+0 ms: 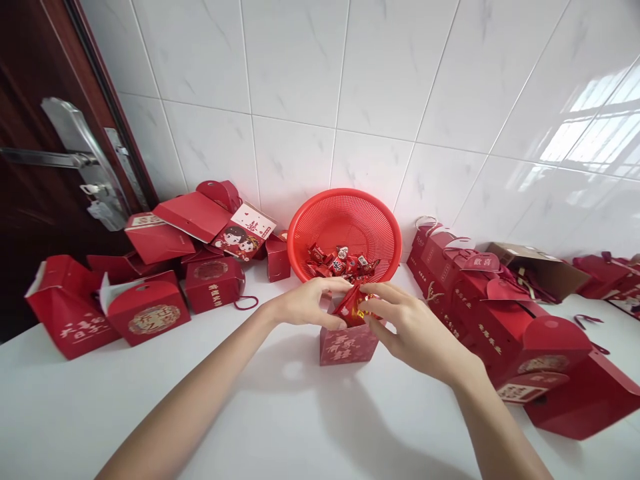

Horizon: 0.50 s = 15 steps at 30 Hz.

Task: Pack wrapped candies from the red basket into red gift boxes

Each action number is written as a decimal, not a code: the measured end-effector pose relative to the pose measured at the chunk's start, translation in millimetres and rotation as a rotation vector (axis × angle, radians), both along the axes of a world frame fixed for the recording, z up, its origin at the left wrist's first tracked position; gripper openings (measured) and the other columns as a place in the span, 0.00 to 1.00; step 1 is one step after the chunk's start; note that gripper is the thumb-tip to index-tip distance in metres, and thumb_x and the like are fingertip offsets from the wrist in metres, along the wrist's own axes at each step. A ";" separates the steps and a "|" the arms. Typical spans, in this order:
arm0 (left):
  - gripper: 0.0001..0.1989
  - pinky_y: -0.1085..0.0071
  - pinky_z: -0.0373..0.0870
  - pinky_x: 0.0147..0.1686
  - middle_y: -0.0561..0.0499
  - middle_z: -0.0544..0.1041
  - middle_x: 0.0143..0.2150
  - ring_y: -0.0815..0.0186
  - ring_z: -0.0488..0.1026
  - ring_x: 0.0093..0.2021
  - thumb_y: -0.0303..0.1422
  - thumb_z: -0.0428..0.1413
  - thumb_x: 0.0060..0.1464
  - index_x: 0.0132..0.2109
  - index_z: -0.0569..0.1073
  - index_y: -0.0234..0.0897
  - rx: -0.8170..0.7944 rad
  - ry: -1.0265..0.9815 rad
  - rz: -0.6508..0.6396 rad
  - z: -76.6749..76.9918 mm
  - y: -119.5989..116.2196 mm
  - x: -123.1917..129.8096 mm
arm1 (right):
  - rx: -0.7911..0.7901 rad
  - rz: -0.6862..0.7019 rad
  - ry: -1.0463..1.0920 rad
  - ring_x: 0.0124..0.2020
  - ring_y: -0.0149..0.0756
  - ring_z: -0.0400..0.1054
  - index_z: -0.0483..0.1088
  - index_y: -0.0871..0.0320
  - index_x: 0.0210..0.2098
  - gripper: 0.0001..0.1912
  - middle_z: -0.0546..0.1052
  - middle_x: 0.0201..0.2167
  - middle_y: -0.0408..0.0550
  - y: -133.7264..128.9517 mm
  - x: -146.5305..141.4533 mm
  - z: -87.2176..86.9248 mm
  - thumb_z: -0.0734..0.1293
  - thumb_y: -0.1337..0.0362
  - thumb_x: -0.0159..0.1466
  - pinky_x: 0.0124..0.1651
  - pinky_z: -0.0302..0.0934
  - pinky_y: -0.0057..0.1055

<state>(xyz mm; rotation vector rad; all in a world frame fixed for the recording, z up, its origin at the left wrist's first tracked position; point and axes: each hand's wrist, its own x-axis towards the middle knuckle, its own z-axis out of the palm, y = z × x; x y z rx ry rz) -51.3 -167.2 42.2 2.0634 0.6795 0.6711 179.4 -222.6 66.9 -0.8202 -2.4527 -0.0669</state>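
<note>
A small red gift box (349, 347) with pale printed lettering stands upright on the white table in front of me, its top uncovered. A shiny red packet (352, 304) with gold print sticks up out of its mouth. My left hand (311, 303) is closed at the left side of the box's rim, thumb in front and fingers behind. From the right, my right hand (413, 327) has its fingers bent onto the packet at the box's opening. The fingers partly cover the packet and the rim.
Just behind the box, a red plastic basket (345, 200) holds several wrapped candies (343, 261). Empty-looking red boxes (157, 317) are heaped at left. More red boxes (480, 327) line the right, beside an open cardboard box (545, 263). A tiled wall (295, 73) and a door (35, 80) bound the table.
</note>
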 end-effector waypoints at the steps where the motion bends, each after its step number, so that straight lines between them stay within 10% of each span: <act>1: 0.21 0.64 0.69 0.51 0.48 0.75 0.51 0.59 0.71 0.50 0.30 0.65 0.47 0.50 0.78 0.38 -0.004 -0.005 0.006 -0.5 0.2 0.0 | -0.005 -0.008 -0.020 0.46 0.44 0.75 0.75 0.57 0.40 0.12 0.78 0.49 0.55 0.3 -0.4 -0.4 0.60 0.73 0.69 0.43 0.72 0.38; 9: 0.30 0.62 0.71 0.52 0.48 0.76 0.54 0.58 0.73 0.53 0.29 0.65 0.46 0.59 0.75 0.43 -0.028 -0.039 0.003 -3.9 -0.1 0.0 | -0.030 -0.069 -0.019 0.53 0.44 0.71 0.64 0.53 0.64 0.28 0.70 0.59 0.56 4.1 0.9 -5.9 0.61 0.75 0.65 0.48 0.72 0.39; 15: 0.33 0.59 0.68 0.58 0.49 0.75 0.56 0.57 0.71 0.57 0.29 0.66 0.45 0.61 0.74 0.46 -0.016 -0.034 0.006 -5.7 -0.5 0.7 | -0.012 -0.185 -0.004 0.37 0.40 0.69 0.75 0.59 0.45 0.13 0.74 0.37 0.51 10.3 -6.1 -8.2 0.63 0.76 0.64 0.38 0.68 0.36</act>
